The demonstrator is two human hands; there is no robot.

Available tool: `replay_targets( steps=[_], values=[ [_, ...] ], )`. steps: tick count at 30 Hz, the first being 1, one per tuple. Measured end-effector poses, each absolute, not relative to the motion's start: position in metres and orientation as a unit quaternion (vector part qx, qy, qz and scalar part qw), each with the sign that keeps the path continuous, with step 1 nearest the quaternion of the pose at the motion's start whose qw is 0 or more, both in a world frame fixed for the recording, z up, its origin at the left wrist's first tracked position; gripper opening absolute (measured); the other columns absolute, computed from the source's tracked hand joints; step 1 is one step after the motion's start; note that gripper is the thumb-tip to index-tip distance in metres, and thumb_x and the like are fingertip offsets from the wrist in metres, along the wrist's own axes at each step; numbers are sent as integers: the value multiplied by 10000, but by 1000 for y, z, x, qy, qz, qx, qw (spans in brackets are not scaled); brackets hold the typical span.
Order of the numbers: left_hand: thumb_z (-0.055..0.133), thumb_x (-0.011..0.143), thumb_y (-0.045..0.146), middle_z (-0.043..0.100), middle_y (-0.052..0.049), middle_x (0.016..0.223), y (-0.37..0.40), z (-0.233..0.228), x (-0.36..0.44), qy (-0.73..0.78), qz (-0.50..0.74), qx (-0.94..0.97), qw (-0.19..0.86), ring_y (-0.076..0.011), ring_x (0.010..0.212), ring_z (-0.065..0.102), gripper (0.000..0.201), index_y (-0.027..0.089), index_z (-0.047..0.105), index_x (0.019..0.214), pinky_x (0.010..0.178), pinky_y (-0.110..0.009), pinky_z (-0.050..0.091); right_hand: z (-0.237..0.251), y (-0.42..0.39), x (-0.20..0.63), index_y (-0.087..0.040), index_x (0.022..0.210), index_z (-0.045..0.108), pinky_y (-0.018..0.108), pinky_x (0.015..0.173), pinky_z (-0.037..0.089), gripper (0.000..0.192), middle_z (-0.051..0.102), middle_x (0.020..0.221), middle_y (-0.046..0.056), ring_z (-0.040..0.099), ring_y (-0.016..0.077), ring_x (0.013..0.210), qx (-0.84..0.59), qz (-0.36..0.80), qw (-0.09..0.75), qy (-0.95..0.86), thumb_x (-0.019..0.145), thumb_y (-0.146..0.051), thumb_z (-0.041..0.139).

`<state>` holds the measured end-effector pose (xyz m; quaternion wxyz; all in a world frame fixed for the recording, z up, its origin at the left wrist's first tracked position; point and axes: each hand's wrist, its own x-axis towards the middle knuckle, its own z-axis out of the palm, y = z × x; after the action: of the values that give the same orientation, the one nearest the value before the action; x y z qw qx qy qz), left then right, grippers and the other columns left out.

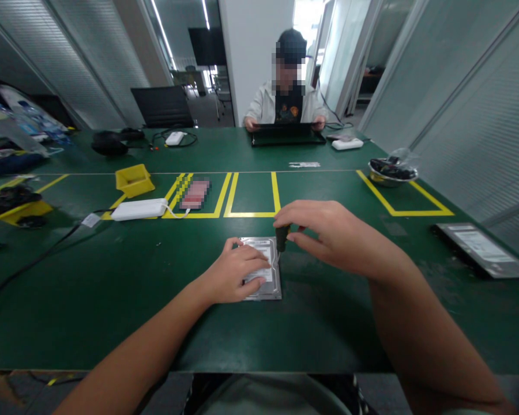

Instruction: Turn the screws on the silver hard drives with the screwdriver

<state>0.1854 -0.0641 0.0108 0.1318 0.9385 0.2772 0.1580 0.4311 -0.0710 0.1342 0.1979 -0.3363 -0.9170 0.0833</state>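
A silver hard drive [275, 285] with a white label lies on the green table in front of me. My left hand [244, 271] rests across its top, palm down, fingers spread and touching the label and casing. Above the drive's far right corner, my right hand [324, 230] grips a short, dark-handled screwdriver [282, 237] between thumb and fingers. The screwdriver stands nearly upright, its shaft pointing down at the drive's right edge; whether the tip sits in a screw is too small to tell.
Right lies another drive-like metal unit [486, 251]; behind it stands a metal bowl [392, 173] of dark parts. Left are a yellow bin [134, 180], a white power strip [139, 209] and a phone [195, 194]. Across the table a person [288, 104] holds a dark panel [288, 135].
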Motion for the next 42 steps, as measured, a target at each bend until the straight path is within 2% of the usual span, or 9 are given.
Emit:
replay_targets(
  steps=[4, 11, 16, 23, 37, 42],
  values=[
    [566, 904, 317, 682, -45, 1199, -64, 11, 185, 280, 157, 938, 135, -238, 1096, 608, 289, 252, 646, 1173, 1006, -451, 223, 136, -73, 430, -123, 1140, 681, 337, 926, 467, 295, 675, 1115, 106, 622, 223, 1040, -344, 72, 182, -918, 904, -93, 506],
    [560, 905, 318, 682, -44, 1202, -64, 12, 185, 278, 158, 937, 138, -239, 1100, 609, 295, 254, 646, 1179, 1006, -445, 227, 138, -77, 429, -149, 1090, 704, 322, 857, 473, 264, 659, 1086, 102, 621, 206, 971, -361, 46, 160, -918, 949, -135, 482],
    [550, 911, 326, 684, -67, 1208, -65, 12, 185, 278, 157, 938, 138, -255, 1103, 604, 298, 247, 647, 1182, 1003, -460, 227, 139, -80, 428, -150, 1033, 709, 309, 800, 460, 227, 639, 1020, 97, 603, 191, 901, -380, 28, 147, -913, 973, -189, 494],
    [551, 910, 320, 683, -61, 1203, -65, 13, 186, 278, 147, 939, 138, -253, 1097, 603, 298, 249, 644, 1184, 999, -461, 228, 139, -78, 424, -137, 1067, 689, 321, 777, 441, 235, 596, 964, 90, 582, 196, 873, -419, 6, 119, -900, 983, -222, 487],
    [550, 910, 326, 681, -61, 1208, -64, 11, 185, 277, 154, 939, 135, -255, 1098, 602, 294, 250, 644, 1178, 997, -460, 231, 133, -76, 422, -135, 1101, 666, 315, 801, 433, 209, 670, 1006, 100, 620, 216, 935, -415, 32, 134, -899, 955, -210, 538],
    [552, 909, 331, 682, -57, 1210, -65, 12, 185, 279, 155, 938, 136, -252, 1102, 604, 298, 251, 648, 1180, 1010, -456, 231, 137, -78, 426, -145, 1047, 669, 300, 784, 427, 167, 679, 965, 72, 618, 198, 896, -384, 45, 153, -909, 937, -202, 557]
  ],
)
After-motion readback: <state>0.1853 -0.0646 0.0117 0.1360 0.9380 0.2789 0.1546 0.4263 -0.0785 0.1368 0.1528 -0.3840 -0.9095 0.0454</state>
